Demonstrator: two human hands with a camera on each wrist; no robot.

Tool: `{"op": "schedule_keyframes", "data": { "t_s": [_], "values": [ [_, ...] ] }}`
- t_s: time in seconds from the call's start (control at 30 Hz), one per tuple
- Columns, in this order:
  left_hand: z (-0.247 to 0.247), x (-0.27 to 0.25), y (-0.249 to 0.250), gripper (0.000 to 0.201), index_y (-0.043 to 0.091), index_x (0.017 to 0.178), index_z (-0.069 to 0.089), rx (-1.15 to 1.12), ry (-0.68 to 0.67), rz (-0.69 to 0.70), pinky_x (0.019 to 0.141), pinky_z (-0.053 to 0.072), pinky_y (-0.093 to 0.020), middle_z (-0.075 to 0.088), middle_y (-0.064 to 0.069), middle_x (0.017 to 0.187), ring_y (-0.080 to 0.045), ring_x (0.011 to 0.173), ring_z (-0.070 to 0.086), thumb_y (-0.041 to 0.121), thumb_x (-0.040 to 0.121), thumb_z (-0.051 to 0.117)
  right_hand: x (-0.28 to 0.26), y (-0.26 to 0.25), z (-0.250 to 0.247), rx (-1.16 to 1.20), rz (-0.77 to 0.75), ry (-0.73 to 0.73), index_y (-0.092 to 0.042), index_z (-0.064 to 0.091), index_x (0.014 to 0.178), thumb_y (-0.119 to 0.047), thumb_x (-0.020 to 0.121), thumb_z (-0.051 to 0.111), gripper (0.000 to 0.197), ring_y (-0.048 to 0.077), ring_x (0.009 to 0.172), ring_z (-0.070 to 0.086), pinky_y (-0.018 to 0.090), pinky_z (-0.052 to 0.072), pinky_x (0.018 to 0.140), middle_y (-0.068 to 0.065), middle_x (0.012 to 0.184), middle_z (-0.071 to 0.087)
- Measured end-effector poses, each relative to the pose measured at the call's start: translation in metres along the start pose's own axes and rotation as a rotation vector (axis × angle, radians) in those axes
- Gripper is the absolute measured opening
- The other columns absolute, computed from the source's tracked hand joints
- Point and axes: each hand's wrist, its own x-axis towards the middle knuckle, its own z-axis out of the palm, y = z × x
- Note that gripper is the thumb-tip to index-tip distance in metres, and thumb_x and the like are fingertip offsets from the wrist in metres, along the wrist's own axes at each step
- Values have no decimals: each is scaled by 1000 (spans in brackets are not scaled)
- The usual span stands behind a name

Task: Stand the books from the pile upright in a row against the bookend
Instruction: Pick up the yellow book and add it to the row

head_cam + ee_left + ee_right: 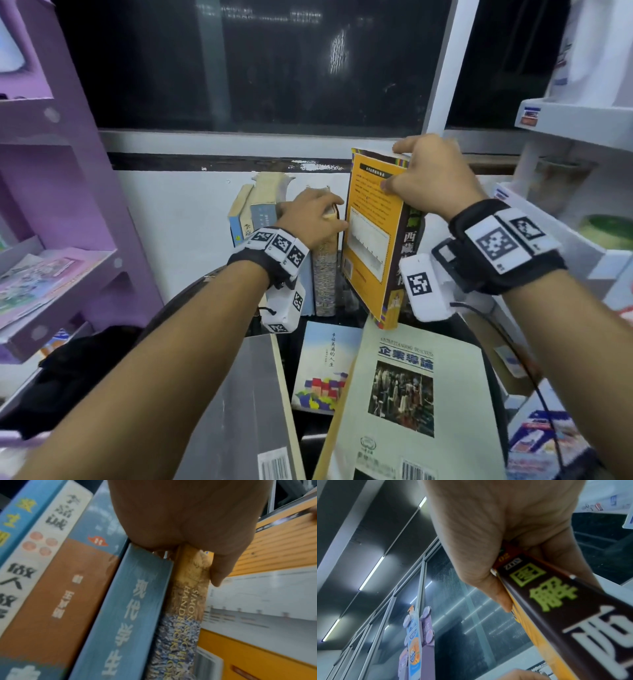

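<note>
A row of upright books [262, 214] stands against the white wall. My left hand [313, 214] lies over the top of the row's right end, its thumb [220, 574] and fingers gripping the tan-spined book [188, 599] beside a blue-spined one [133, 615]. My right hand [421, 173] grips the top edge of an orange book [371, 240] with a dark brown spine [570, 605]. That book stays upright, slightly tilted, just right of the row and above the pile. The pile holds a pale green book [414, 387], a blue-and-white book [325, 366] and a grey one [246, 411]. No bookend shows.
A purple shelf unit [68, 178] with picture books stands at the left. White shelves [568, 120] with packets stand at the right. A dark window [260, 68] fills the back above a white sill. A black object [78, 370] lies at the lower left.
</note>
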Motion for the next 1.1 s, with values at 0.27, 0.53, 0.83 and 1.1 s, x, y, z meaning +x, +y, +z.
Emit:
{"op": "schedule_keyframes", "data": {
  "t_s": [0.27,0.53,0.83,1.1],
  "values": [
    [-1,-2,-2,70,21,143,40,23,-17,76,115,16,-38,34,-7,151,-26,142,21,40,82,68,21,-1,52,15,35,43,-8,59,118,-17,87,61,33,35,111,54,41,50,89,18,117,59],
    [1,0,-7,85,20,148,31,28,-15,55,113,27,-36,31,-5,154,-22,139,31,44,78,72,25,1,81,-117,24,-5,-13,56,124,-18,85,57,40,38,106,57,47,50,88,18,117,59],
    [4,4,-9,82,20,147,33,30,-5,63,111,29,-35,33,-4,152,-21,138,33,42,78,72,34,7,95,-9,36,48,-13,60,116,-19,82,61,34,37,98,60,45,54,82,15,107,64],
    [6,7,-11,86,17,144,35,9,3,57,109,33,-39,42,-3,146,-20,132,40,40,73,76,38,10,115,20,47,65,-14,59,117,-18,81,60,36,41,99,59,46,53,83,19,109,65]
  ]
}}
